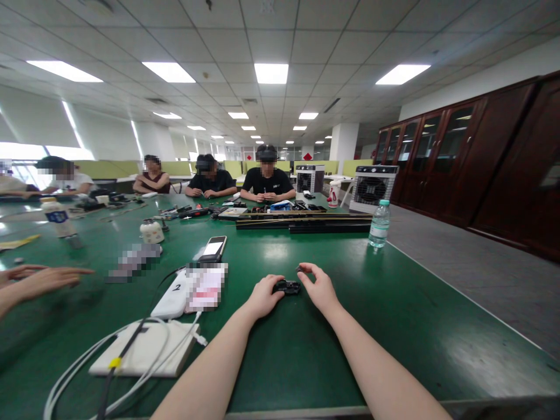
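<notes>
My left hand (264, 296) rests low over the green table, its fingers closed on the left end of a small black plastic part (289, 287). The part looks uneven, with openings in its upper side; its exact kind is too small to make out. Just to the right, my right hand (321, 287) pinches a tiny dark piece (300, 269) between thumb and forefinger. That piece is held slightly beyond the black part's right end, apart from it.
Left of my arms lie a white power bank (171, 296), a phone (213, 249), a white flat box (144, 350) and looped cables. A water bottle (379, 224) stands at the right, beside long black bars (332, 224). Another person's hands (39, 280) reach in from the left.
</notes>
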Tool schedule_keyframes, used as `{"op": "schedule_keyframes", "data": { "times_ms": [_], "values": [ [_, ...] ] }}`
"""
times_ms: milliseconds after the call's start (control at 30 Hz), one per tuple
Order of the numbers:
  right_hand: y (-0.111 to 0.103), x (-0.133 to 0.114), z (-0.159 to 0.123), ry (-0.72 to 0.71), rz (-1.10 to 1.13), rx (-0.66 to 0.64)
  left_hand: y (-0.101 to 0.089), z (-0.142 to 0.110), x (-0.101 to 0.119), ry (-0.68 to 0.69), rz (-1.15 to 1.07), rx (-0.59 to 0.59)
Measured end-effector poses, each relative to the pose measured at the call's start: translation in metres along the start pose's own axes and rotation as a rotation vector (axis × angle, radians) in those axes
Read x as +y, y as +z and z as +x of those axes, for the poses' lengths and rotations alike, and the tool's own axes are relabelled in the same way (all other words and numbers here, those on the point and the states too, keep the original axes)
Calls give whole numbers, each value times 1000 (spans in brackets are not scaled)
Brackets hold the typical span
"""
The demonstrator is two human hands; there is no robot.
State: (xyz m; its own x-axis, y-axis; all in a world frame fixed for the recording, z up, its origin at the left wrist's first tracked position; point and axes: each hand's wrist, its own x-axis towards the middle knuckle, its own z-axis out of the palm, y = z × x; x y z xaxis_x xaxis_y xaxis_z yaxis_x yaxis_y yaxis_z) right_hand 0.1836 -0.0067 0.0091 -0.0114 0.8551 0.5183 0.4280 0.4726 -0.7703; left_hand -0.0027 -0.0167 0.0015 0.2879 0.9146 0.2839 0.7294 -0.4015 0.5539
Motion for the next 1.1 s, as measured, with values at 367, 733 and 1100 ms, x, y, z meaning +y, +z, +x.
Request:
{"op": "schedule_keyframes", "data": {
  "times_ms": [367, 733, 1100],
  "values": [
    [2, 1, -4, -204, -287, -315, 3, 2, -4, 5, 13, 11],
    [1, -2, -7, -126, -316, -391, 3, 1, -3, 13, 13, 22],
    [1, 4, -6, -67, -238, -383, 5, 1, -5, -18, -15, 25]
  ]
}}
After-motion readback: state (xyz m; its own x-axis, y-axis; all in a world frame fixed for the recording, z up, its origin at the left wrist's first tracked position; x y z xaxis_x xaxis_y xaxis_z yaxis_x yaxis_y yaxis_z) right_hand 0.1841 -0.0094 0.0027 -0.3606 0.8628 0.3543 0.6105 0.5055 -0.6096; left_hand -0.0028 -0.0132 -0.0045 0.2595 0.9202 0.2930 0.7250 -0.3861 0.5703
